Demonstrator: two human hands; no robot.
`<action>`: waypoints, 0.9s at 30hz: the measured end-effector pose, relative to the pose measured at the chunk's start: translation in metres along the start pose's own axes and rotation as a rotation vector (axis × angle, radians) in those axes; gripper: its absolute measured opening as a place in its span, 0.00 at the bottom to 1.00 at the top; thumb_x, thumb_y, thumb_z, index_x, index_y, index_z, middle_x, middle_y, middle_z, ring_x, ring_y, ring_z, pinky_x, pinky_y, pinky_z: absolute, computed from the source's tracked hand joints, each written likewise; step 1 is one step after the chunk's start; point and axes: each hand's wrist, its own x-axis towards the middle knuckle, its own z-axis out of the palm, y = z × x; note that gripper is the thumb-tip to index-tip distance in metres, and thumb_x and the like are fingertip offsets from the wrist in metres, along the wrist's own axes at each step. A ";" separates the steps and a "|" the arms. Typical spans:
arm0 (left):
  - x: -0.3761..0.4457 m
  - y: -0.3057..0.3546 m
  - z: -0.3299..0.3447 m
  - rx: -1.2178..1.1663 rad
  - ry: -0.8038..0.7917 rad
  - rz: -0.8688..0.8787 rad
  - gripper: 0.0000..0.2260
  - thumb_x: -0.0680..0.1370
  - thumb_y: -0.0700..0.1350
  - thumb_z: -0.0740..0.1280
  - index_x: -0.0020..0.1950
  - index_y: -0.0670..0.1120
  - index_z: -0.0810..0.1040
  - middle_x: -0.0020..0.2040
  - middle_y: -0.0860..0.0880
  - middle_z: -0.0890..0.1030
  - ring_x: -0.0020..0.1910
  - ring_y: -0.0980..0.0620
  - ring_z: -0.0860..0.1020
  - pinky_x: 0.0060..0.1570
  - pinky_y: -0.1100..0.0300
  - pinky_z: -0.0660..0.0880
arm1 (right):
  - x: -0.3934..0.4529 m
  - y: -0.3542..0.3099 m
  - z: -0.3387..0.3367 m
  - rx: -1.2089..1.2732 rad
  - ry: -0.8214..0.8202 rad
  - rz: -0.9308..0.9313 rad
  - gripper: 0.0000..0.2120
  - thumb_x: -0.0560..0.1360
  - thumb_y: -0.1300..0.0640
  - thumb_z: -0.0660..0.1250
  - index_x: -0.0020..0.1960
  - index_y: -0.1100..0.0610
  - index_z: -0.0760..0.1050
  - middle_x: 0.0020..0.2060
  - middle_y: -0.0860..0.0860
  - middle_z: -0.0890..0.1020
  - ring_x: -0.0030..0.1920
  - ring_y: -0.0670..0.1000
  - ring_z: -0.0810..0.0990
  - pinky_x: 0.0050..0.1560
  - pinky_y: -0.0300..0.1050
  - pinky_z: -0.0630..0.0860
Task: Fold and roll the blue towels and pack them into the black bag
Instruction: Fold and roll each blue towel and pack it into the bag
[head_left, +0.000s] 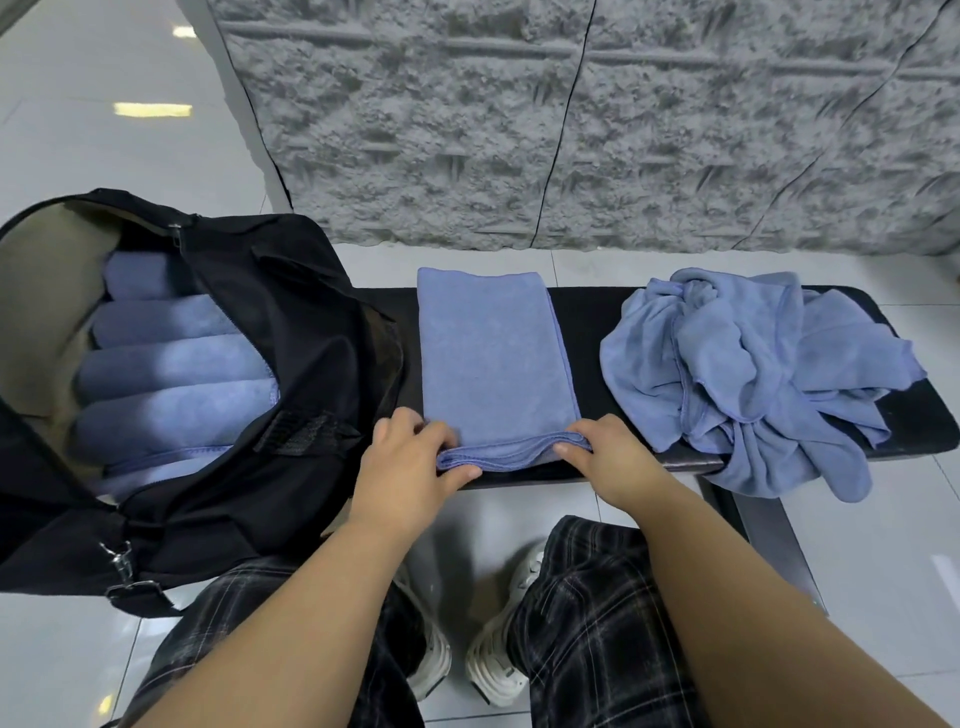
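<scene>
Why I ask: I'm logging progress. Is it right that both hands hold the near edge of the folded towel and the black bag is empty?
Not quite. Both hands, left hand and right hand, do hold the folded towel, but the head view shows rolled towels already packed in the black bag.

- The folded towel (493, 358) is made of soft, matt blue cloth.
- The bag (311, 332) is made of matt black fabric.
- The floor (104, 156) is tiled, glossy.

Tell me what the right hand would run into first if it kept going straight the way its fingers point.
The right hand points left along the folded towel's near edge, so probably the left hand gripping the other corner.
</scene>
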 end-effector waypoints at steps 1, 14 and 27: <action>0.001 0.002 0.001 0.017 0.021 0.049 0.13 0.72 0.57 0.70 0.52 0.52 0.78 0.51 0.53 0.69 0.52 0.50 0.66 0.52 0.57 0.69 | 0.001 -0.001 0.001 -0.003 0.007 0.013 0.13 0.80 0.51 0.59 0.49 0.62 0.71 0.49 0.54 0.67 0.40 0.51 0.69 0.46 0.43 0.70; 0.010 0.009 0.010 -0.004 0.114 0.109 0.04 0.76 0.39 0.65 0.48 0.47 0.73 0.43 0.52 0.73 0.46 0.46 0.69 0.42 0.52 0.70 | 0.011 -0.011 0.008 -0.080 0.078 0.119 0.13 0.80 0.50 0.56 0.54 0.60 0.69 0.51 0.53 0.62 0.53 0.53 0.62 0.53 0.43 0.65; 0.012 0.012 0.021 0.225 0.116 0.426 0.13 0.60 0.42 0.78 0.41 0.49 0.80 0.39 0.54 0.77 0.43 0.52 0.66 0.43 0.60 0.61 | 0.013 -0.018 0.004 -0.371 0.127 -0.196 0.13 0.74 0.68 0.60 0.54 0.57 0.77 0.51 0.54 0.73 0.48 0.55 0.74 0.46 0.46 0.74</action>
